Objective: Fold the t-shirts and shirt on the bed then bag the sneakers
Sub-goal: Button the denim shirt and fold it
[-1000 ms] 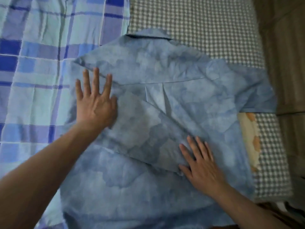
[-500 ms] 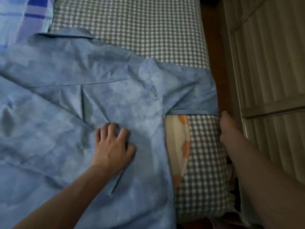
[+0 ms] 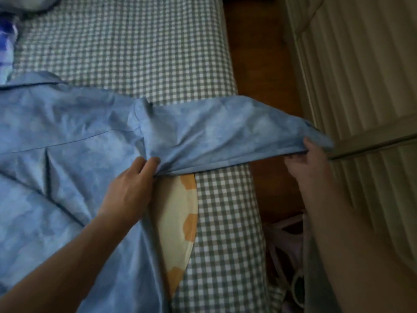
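**Sleeve stretched between two hands**

The blue shirt (image 3: 67, 154) lies back-up on the bed (image 3: 135, 53), its collar toward the far left and its body covering the near left of the gingham sheet. Its right sleeve (image 3: 225, 136) is pulled out straight to the right — lifted off the sheet and reaching past the bed's right edge, over the brown floor (image 3: 259, 53).

The left hand (image 3: 130, 186) is at the armpit, where sleeve meets body; its fingers are curled and pinch the cloth at the sleeve's lower seam. The right hand (image 3: 309, 163) is at the far end of the sleeve, fingers closed on the cuff edge from beneath, with the thumb over the hem. Both forearms come in from the near side.

Under the shirt's right edge a cream cloth (image 3: 178, 218) with orange patches shows, lying on the sheet. At the far left corner a bit of plaid blanket (image 3: 6, 41) is in view. To the right of the floor strip stands a pale ribbed panel (image 3: 361, 75). Near the bed's near right corner, low on the floor, some pale straps show — too blurred to name.
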A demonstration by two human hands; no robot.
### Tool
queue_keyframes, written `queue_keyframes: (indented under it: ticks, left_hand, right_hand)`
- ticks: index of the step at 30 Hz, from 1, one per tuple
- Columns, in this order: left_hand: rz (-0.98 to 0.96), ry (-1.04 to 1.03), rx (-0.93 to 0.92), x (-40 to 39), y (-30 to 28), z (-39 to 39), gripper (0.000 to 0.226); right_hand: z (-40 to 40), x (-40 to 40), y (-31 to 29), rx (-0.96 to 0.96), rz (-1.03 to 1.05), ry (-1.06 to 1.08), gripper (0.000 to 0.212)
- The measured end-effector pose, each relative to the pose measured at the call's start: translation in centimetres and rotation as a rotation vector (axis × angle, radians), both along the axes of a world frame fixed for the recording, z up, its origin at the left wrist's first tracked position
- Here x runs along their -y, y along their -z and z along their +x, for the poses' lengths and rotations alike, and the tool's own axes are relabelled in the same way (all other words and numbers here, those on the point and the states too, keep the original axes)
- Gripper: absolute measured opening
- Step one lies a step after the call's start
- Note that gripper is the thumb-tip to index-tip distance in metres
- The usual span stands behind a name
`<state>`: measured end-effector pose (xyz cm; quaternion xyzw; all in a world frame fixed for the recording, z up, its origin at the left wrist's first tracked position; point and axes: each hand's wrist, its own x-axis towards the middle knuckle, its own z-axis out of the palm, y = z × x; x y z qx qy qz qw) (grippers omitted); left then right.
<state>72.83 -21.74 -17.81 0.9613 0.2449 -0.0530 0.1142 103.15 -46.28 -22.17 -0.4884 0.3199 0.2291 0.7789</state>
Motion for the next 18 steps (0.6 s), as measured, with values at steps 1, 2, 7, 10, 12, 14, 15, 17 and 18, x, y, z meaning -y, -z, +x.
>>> queue_keyframes:
  ticks: [1, 2, 7, 10, 12, 14, 15, 17, 18]
  left_hand:
    - [0.044, 0.074, -0.003, -0.1, -0.7, -0.3, 0.052]
    - [0.096, 0.165, 0.002, -0.5, -1.3, -0.4, 0.056]
    - [0.280, 0.398, -0.056, -1.1, -2.5, 0.5, 0.044]
    - [0.335, 0.296, -0.122, -0.5, -2.7, 1.6, 0.021]
    - [0.352, 0.252, -0.096, 0.2, -2.5, 2.2, 0.014]
    - [0.325, 0.279, -0.057, 1.0, -1.5, 2.9, 0.012]
    - [0.293, 0.290, -0.052, 1.3, -0.9, 3.2, 0.010]
    - [0.211, 0.266, -0.084, 1.8, 0.5, 3.9, 0.019]
    - [0.168, 0.246, -0.114, 2.0, 1.2, 4.2, 0.027]
  right_hand:
    - [0.8, 0.9, 0.2, -0.011, -0.051, -0.013, 0.024]
    - [1.4, 1.6, 0.2, -0.014, -0.095, -0.046, 0.026]
    - [4.7, 5.0, -1.1, -0.028, -0.346, -0.248, 0.014]
    - [7.0, 6.7, -3.4, 0.117, -0.417, -0.330, 0.028]
    - [8.2, 7.2, -5.2, 0.253, -0.454, -0.404, 0.031]
    - [8.9, 7.7, -6.6, 0.292, -0.528, -0.502, 0.033]
    - [9.0, 8.1, -7.0, 0.287, -0.580, -0.552, 0.032]
    - [9.3, 8.9, -7.0, 0.250, -0.652, -0.618, 0.017]
    - [9.5, 9.5, -6.9, 0.206, -0.641, -0.646, 0.007]
